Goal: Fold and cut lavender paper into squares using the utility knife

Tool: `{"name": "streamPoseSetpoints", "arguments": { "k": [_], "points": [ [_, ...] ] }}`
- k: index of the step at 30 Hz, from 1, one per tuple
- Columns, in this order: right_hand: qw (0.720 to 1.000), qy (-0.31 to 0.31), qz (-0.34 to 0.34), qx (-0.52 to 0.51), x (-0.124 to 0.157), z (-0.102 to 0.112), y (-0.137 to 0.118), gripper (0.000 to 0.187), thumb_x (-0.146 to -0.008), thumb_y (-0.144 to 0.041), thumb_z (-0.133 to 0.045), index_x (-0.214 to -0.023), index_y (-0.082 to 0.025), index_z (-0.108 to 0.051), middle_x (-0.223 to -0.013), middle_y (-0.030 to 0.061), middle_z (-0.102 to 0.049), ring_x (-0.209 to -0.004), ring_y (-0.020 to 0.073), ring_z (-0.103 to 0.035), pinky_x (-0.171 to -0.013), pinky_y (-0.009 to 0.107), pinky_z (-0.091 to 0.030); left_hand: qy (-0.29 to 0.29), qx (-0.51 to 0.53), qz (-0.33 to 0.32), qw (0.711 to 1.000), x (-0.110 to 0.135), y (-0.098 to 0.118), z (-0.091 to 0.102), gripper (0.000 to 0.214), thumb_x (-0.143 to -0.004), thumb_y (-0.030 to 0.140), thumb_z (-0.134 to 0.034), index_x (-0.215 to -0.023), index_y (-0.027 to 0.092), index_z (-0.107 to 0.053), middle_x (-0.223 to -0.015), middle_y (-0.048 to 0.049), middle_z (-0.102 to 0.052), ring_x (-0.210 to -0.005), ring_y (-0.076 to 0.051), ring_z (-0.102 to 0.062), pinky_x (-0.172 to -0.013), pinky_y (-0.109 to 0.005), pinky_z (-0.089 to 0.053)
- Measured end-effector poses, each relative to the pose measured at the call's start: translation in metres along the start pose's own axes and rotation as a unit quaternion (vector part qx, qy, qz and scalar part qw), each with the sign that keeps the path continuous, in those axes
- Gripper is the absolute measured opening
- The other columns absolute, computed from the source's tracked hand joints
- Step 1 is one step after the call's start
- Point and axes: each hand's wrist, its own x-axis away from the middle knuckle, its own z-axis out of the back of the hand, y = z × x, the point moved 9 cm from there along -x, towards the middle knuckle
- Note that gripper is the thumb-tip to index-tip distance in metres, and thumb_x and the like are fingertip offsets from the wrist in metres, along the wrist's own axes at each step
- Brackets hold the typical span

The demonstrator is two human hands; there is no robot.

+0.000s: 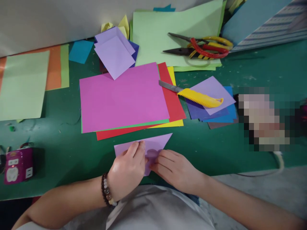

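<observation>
A lilac sheet of paper (157,143) lies at the front edge of the green table, folded so that its right side slants to a point. My left hand (128,167), with a beaded bracelet at the wrist, presses on the paper with bent fingers held together. From the right, my right hand (176,169) pinches the paper's lower right edge; its fingertips are partly hidden. Just beyond the hands is a stack of large sheets, with a magenta sheet (124,99) on top of green, red and yellow ones.
A yellow-handled cutter (200,97) rests across the stack and small lilac and blue squares. Scissors and pliers with red and yellow handles (208,48) lie on pale green sheets (153,35). More lilac squares (115,57) sit behind. At left are a magenta power adapter (19,166) and pale sheets (24,86).
</observation>
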Motion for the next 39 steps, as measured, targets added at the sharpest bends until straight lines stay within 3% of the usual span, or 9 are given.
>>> {"name": "streamPoseSetpoints", "arguments": {
  "k": [5, 9, 11, 16, 18, 23, 29, 39],
  "points": [
    [0.999, 0.017, 0.012, -0.034, -0.002, -0.005, -0.015, 0.021, -0.091, -0.011, -0.046, -0.085, -0.013, -0.066, -0.075, 0.0049, -0.063, -0.076, 0.0171, -0.052, -0.067, 0.030, -0.044, -0.001, 0.001, -0.007, 1.000, 0.001, 0.001, -0.001, 0.023, -0.093, 0.019, -0.051, -0.103, 0.008, -0.070, -0.120, -0.0116, -0.066, -0.108, -0.024, -0.060, -0.078, -0.030, -0.056],
    [0.998, 0.027, 0.017, -0.045, 0.001, -0.004, -0.023, 0.016, -0.090, -0.013, -0.051, -0.082, -0.016, -0.065, -0.070, 0.0020, -0.062, -0.071, 0.0159, -0.053, -0.062, 0.030, -0.041, -0.028, 0.001, -0.007, 1.000, 0.001, 0.001, -0.003, 0.033, -0.095, 0.030, -0.051, -0.108, 0.006, -0.068, -0.125, -0.0137, -0.063, -0.112, -0.024, -0.058, -0.081, -0.030, -0.056],
    [0.998, 0.045, -0.003, -0.051, 0.004, 0.007, -0.015, 0.013, -0.091, -0.017, -0.053, -0.084, -0.018, -0.064, -0.071, 0.0009, -0.063, -0.069, 0.0146, -0.053, -0.060, 0.030, -0.040, -0.043, 0.010, 0.001, 0.999, 0.001, 0.000, -0.003, 0.039, -0.093, 0.037, -0.054, -0.111, 0.005, -0.067, -0.128, -0.0142, -0.062, -0.114, -0.024, -0.056, -0.081, -0.029, -0.056],
    [0.982, 0.109, -0.153, 0.038, 0.015, 0.046, 0.038, 0.008, -0.088, -0.015, -0.058, -0.094, -0.018, -0.062, -0.080, 0.0031, -0.067, -0.074, 0.0140, -0.058, -0.071, 0.030, -0.046, -0.049, 0.032, 0.020, 0.998, 0.001, -0.002, -0.002, 0.044, -0.084, 0.046, -0.065, -0.106, 0.009, -0.070, -0.125, -0.0124, -0.064, -0.115, -0.024, -0.057, -0.081, -0.027, -0.056],
    [0.986, 0.085, -0.127, 0.064, 0.013, 0.043, 0.038, 0.009, -0.088, -0.013, -0.057, -0.093, -0.018, -0.063, -0.079, 0.0032, -0.067, -0.073, 0.0143, -0.058, -0.069, 0.030, -0.046, -0.053, 0.034, 0.023, 0.998, 0.001, -0.002, -0.003, 0.047, -0.084, 0.047, -0.065, -0.111, 0.008, -0.068, -0.126, -0.0127, -0.063, -0.115, -0.024, -0.057, -0.080, -0.027, -0.056],
    [0.994, 0.032, -0.021, 0.102, 0.005, 0.022, 0.013, 0.010, -0.085, -0.008, -0.055, -0.086, -0.012, -0.065, -0.067, 0.0032, -0.059, -0.066, 0.0155, -0.053, -0.062, 0.030, -0.040, -0.055, 0.031, 0.023, 0.998, 0.002, -0.001, -0.006, 0.053, -0.085, 0.048, -0.063, -0.116, 0.006, -0.065, -0.127, -0.0143, -0.062, -0.115, -0.025, -0.057, -0.080, -0.029, -0.057],
    [0.996, 0.029, 0.003, 0.089, 0.000, 0.017, 0.002, 0.017, -0.088, -0.010, -0.051, -0.079, -0.013, -0.065, -0.062, 0.0022, -0.054, -0.063, 0.0156, -0.047, -0.059, 0.030, -0.037, -0.031, 0.019, 0.016, 0.999, 0.002, 0.000, -0.002, 0.055, -0.084, 0.051, -0.062, -0.113, 0.004, -0.066, -0.124, -0.0155, -0.064, -0.112, -0.025, -0.058, -0.075, -0.029, -0.058],
    [0.992, 0.017, -0.026, 0.126, -0.004, 0.020, 0.018, 0.026, -0.086, -0.011, -0.053, -0.061, -0.018, -0.055, -0.059, 0.0007, -0.049, -0.061, 0.0146, -0.043, -0.057, 0.029, -0.034, -0.030, 0.017, 0.015, 0.999, 0.000, -0.001, -0.001, 0.059, -0.078, 0.054, -0.068, -0.112, 0.005, -0.067, -0.123, -0.0128, -0.065, -0.111, -0.024, -0.059, -0.075, -0.028, -0.058]
  ]
}}
